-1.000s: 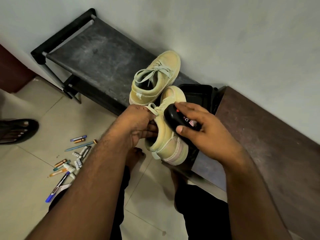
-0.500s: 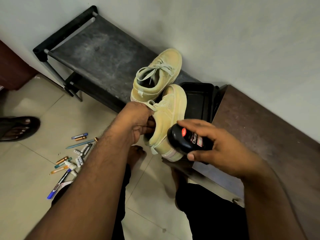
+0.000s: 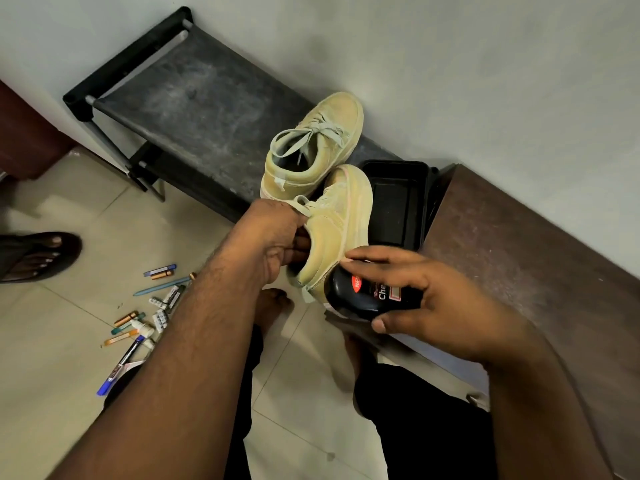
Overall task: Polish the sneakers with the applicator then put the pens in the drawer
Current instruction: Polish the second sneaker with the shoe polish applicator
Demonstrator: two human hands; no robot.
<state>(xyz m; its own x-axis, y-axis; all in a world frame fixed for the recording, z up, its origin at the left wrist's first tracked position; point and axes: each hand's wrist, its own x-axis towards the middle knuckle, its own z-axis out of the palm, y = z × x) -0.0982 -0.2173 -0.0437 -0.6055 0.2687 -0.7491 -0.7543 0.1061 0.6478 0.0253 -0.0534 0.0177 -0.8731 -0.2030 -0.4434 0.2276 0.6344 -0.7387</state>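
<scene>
1. The right hand (image 3: 440, 306) has the black polish applicator (image 3: 367, 292) wrapped up, fingers (image 3: 388, 261) curled over the top and thumb under it. The business end is pressed against the near, heel-side wall of the held sneaker (image 3: 332, 233), low by the sole. So the shoe sits just left and far of those fingers, touching the applicator.

2. The left hand (image 3: 273, 237) grips the same sneaker at the collar, fingers tucked into the opening, holding it up off the floor. It's the steadying hand; the right one does the rubbing.

3. The held sneaker's long axis runs near-to-far, toe pointing away toward the wall and a bit right, heel toward the person. The applicator lies crosswise to that, roughly left-right, label up.

4. My guess: the next stroke has to travel along that long axis, from heel toward toe, so the right hand needs to slide away from the body while the left keeps the shoe from twisting.

5. The second sneaker (image 3: 311, 147) sits on the dark shoe rack (image 3: 194, 98), just beyond the held one, toe also pointing far-right.

6. The pens (image 3: 145, 317) are scattered on the floor (image 3: 62, 341) at left, well apart from both hands. I can't spot the drawer for sure.
</scene>
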